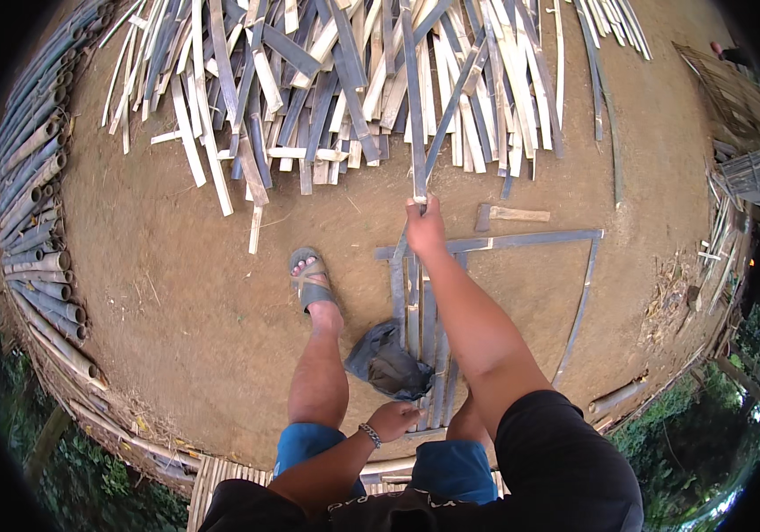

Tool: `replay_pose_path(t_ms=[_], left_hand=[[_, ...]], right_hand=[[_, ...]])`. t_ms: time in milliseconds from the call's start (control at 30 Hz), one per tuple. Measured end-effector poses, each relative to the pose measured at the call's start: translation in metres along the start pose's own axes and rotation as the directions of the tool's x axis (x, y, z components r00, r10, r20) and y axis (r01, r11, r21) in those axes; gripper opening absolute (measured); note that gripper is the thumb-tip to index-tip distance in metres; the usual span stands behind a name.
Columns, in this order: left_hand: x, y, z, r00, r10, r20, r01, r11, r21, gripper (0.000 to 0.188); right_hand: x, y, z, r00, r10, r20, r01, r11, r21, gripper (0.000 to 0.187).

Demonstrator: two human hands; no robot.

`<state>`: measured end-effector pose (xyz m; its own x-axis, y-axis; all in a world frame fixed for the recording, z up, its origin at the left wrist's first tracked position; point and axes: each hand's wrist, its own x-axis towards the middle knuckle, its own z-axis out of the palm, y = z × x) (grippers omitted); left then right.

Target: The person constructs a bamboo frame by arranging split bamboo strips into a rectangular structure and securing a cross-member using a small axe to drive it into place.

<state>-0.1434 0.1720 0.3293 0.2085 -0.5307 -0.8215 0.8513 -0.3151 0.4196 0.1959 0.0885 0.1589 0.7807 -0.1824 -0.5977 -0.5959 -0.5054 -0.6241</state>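
Note:
My right hand (427,222) reaches forward, its fingers wrapped round the near end of a long dark bamboo strip (414,106), which stretches away over the pile. My left hand (395,420), with a chain bracelet at the wrist, is closed close to my body. What it holds, if anything, cannot be made out. Several flat bamboo strips (429,328) lie side by side between my legs, next to the left hand. A crumpled black plastic bag (389,362) rests beside and partly over them. A crosswise strip (522,240) lies just beyond, below my right hand.
A large pile of split bamboo strips (318,106) spreads ahead. A hatchet (519,215) with a wooden handle lies right of my right hand. Bamboo poles (39,186) are stacked along the left. A thin strip (580,306) lies on the right. My sandalled foot (311,277) stands left.

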Motion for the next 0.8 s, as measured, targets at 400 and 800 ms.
replay_pose_path(t_ms=[400,800], left_hand=[[0.021,-0.024,0.016,1.000,-0.011,-0.013,0.013,0.985,0.172,0.051],[0.027,-0.035,0.023,0.995,0.025,-0.092,0.004,0.955,0.298,0.053]], right_hand=[[-0.045,-0.013,-0.133,0.789,0.118,0.603,-0.520,0.652,0.552,0.050],[-0.058,0.005,-0.146,0.816,0.118,0.566,-0.491,0.660,0.569,0.049]])
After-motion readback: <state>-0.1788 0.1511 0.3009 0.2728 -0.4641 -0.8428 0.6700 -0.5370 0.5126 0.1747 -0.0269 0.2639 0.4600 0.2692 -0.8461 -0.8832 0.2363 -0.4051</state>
